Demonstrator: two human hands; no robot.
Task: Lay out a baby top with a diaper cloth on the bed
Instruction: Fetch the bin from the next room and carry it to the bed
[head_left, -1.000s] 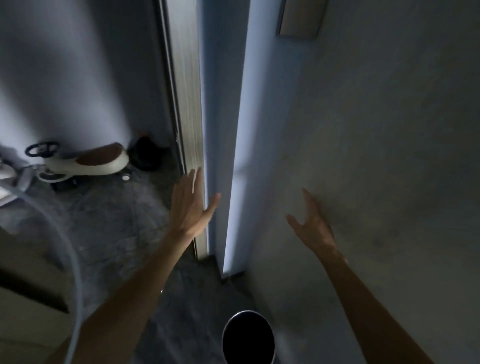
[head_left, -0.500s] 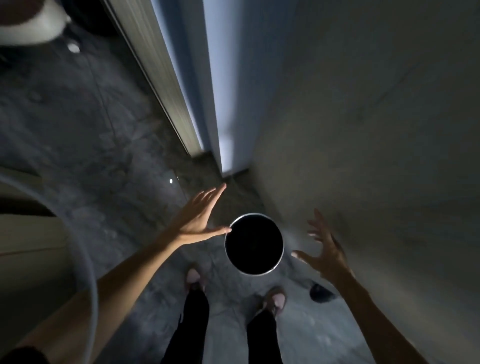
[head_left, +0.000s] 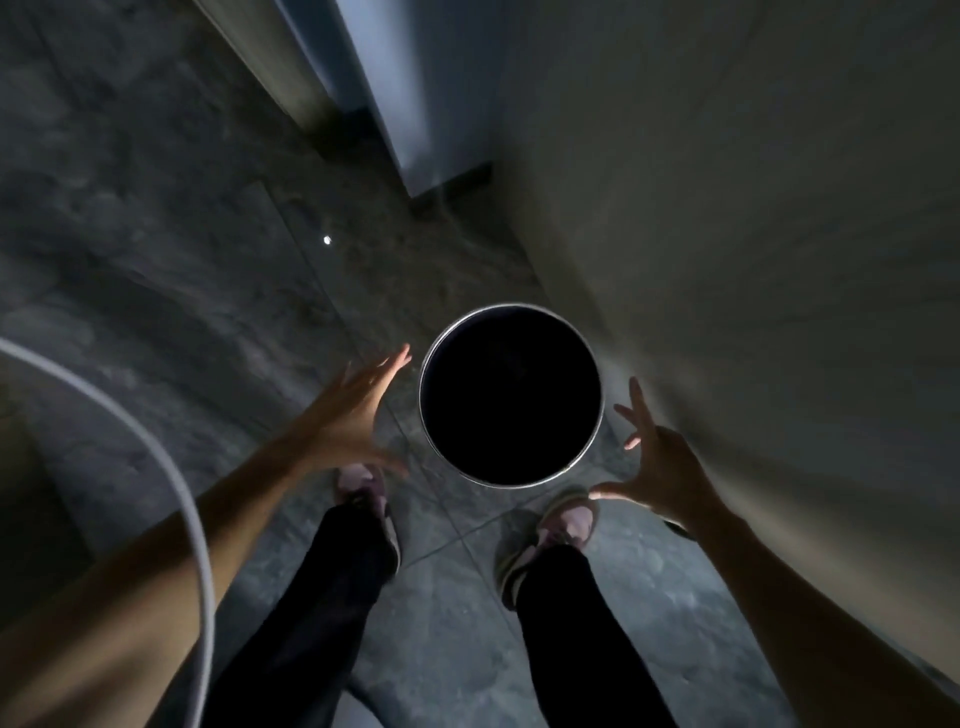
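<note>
Dark round bin (head_left: 511, 397) on grey floor (head_left: 156, 260); left hand (head_left: 353, 415) and right hand (head_left: 660, 467) flank it, fingers spread, grasping nothing.

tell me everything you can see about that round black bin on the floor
The bin is round, seen from straight above, with a thin shiny metal-looking rim and an inside too dark to read. It stands upright on the grey stone-look floor, close to the wall, ahead of the person's shoes. Nothing visibly touches it; both hands are apart from it.
</note>
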